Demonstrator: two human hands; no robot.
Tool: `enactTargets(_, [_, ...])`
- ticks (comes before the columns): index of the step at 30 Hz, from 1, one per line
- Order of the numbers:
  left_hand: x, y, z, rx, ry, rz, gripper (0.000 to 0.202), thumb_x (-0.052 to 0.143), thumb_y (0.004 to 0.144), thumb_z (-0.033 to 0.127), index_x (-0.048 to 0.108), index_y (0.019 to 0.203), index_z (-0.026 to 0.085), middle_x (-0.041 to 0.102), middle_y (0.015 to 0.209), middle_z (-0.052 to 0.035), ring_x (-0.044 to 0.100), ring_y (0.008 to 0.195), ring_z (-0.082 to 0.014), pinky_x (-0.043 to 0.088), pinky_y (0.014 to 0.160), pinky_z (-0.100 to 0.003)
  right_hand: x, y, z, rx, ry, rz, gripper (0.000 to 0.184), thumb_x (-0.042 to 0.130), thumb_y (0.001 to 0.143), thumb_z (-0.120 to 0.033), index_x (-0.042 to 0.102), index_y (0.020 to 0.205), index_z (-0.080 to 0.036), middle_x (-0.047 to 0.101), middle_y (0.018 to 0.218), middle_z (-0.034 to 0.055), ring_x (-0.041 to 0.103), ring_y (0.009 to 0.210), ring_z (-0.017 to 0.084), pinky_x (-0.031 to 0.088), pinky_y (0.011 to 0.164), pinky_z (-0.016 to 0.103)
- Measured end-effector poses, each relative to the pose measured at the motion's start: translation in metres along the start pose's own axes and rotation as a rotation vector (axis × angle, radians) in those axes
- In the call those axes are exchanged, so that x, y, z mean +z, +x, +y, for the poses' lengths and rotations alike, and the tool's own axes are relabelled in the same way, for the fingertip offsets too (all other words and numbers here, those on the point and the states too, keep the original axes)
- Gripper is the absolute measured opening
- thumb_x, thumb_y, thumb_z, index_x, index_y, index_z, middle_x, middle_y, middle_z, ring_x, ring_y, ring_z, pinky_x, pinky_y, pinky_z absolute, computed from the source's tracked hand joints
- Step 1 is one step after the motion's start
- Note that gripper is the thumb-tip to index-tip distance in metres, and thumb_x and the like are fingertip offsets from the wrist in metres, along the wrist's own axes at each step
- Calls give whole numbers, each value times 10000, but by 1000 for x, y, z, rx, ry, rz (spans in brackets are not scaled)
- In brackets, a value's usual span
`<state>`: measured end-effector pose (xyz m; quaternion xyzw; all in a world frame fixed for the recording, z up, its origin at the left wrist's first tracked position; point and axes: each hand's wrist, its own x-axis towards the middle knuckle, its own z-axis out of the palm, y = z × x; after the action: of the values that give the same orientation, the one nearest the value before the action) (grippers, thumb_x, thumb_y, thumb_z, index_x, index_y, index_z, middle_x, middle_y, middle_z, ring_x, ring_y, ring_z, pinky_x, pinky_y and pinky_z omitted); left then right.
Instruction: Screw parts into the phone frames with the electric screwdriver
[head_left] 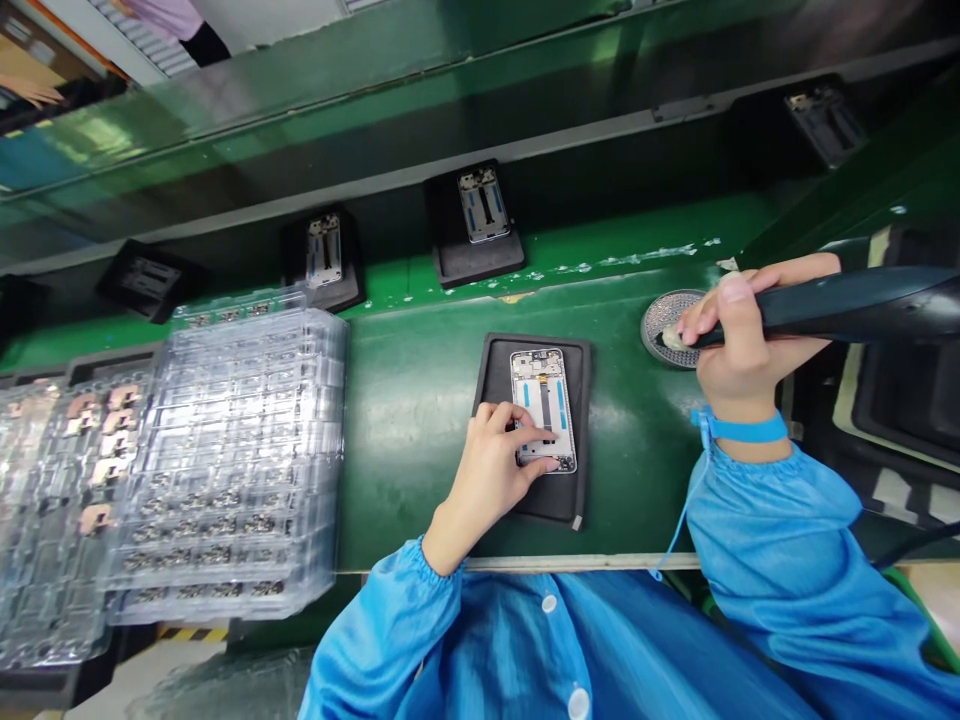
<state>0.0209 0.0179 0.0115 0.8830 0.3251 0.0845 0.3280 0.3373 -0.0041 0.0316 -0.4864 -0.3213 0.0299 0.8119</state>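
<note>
An opened smartphone (559, 380) lies on a black foam tray (499, 365), its inner side with a dark ribbon cable and blue strips facing up. My left hand (495, 455) grips the phone's lower left part, thumb near the bottom edge and fingers bent over the frame. In my right hand (742, 345) is a black electric screwdriver (847, 305), its body running off to the right. Its working end is over a round dish (651, 335) of tiny metallic pieces, which look like screws. Something whitish shows at my right fingertips; I cannot tell what it is.
Stacked clear plastic trays (300, 400) with small metal parts stand at the left. Beyond the bench (405, 420), a green line carries several black trays with phones, one phone (484, 205) straight ahead. Dark trays (915, 380) lie at the right. Another person's hand (30, 90) shows far left.
</note>
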Motion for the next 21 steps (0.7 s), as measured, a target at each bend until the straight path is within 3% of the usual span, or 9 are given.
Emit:
enactTargets(6, [-2,-3,-11,29,50,11,399,1109,989,392,985,1368,377,831,1289,-106,703,1260,-360,617,1126,-550,-2,7,-4,-21,29,11,486,1038,886,-540,621,967,-304,481,581,-127,475,404,135,466,417,301])
enactTargets(10, [2,-9,-20,94,122,133,425,1118,976,489,970,1356,369,859,1447,-123,657,1519,-456,490,1292,-680,-17,26,-13,-44,10,3,496,1012,939,-555,588,1004,-306,491,576,-140,453,396,122,482,415,271])
enactTargets(13, [8,3,-22,150,139,179,381,1105,987,487,968,1321,366,851,1503,-123,619,1606,-491,392,1369,-753,-33,41,-12,-50,-48,-26,534,1020,947,-616,589,1022,-311,511,558,-141,443,381,123,479,400,256])
enactTargets(17, [13,41,-11,135,136,139,450,1124,967,453,955,1372,353,808,1548,-141,641,1547,-468,501,1255,-652,-45,48,1,-34,-82,6,616,1052,904,-689,574,988,-309,523,531,-141,445,366,124,467,376,238])
enactTargets(21, [10,74,1,80,170,80,710,1174,896,530,904,1529,356,763,1565,-162,650,1433,-447,546,1105,-543,-44,42,8,-14,-107,42,604,1016,964,-693,553,986,-306,550,545,-150,464,365,125,497,385,249])
